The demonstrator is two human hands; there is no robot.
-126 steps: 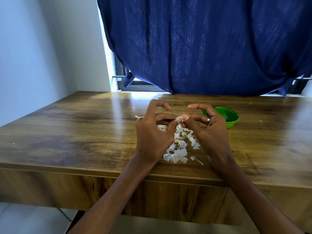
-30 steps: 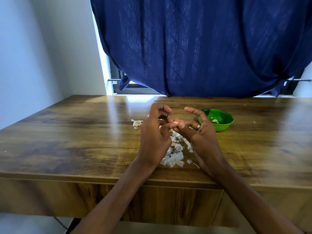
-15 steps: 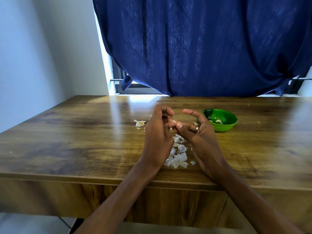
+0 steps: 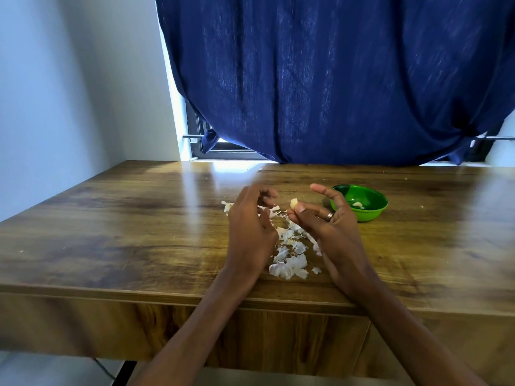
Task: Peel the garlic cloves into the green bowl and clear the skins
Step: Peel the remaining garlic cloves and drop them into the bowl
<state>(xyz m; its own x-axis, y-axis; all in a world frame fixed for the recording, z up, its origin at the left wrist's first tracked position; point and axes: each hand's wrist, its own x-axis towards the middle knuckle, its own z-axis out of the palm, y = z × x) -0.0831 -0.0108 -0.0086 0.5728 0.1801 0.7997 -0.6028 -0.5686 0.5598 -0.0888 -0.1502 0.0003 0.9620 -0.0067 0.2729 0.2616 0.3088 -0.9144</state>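
2 hands of mine hover over the wooden table (image 4: 117,218), near its front edge. My right hand (image 4: 331,227) pinches a pale garlic clove (image 4: 294,203) between thumb and a fingertip, with the index finger lifted and curved above it; a ring (image 4: 329,216) sits on one finger. My left hand (image 4: 250,227) is at 9 o'clock from the clove, just apart from it, its fingers curled inward; a white scrap of skin shows at its fingertips, but I cannot tell whether they grip it. Between and below both hands lies a loose heap of papery garlic skins (image 4: 289,260), stretching toward 6 o'clock, and a few more bits (image 4: 227,206) peek out at 10 o'clock from my left hand. At 3 o'clock from the clove stands the green bowl (image 4: 370,211), just beyond my right hand, with 1 peeled clove (image 4: 357,204) lying inside. At 12 o'clock, behind the table, hangs a dark blue curtain (image 4: 334,79) over a window.
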